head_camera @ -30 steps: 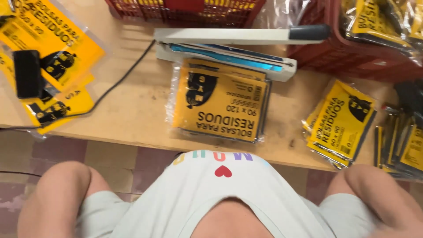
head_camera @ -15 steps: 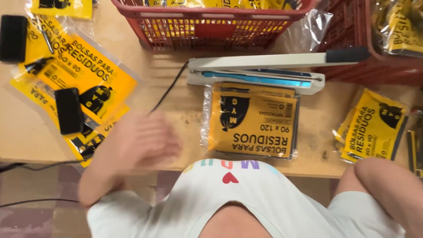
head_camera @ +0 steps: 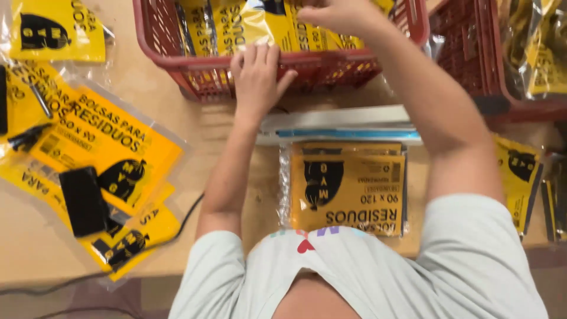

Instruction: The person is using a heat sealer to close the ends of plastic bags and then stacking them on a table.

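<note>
1. Wooden tabletop (head_camera: 147, 88), pale and worn – its near edge drops to a dim tiled floor (head_camera: 88, 295).
2. Left hand (head_camera: 257, 75) lies flat, fingers spread, over the near rim of the red basket (head_camera: 159, 53) at the far side.
3. Right hand (head_camera: 336, 15) reaches into that basket, fingers closed on a yellow packet (head_camera: 266, 26).
4. Heat sealer (head_camera: 336, 125) sits near the basket – a yellow packet stack (head_camera: 348, 189) just in front.
5. More packets (head_camera: 112, 142) lie left, with a black block (head_camera: 84, 199) on them.

At twelve o'clock the right hand (head_camera: 336, 15) is cut by the top edge, its grip inside the red basket (head_camera: 307, 65) unreadable.
</note>
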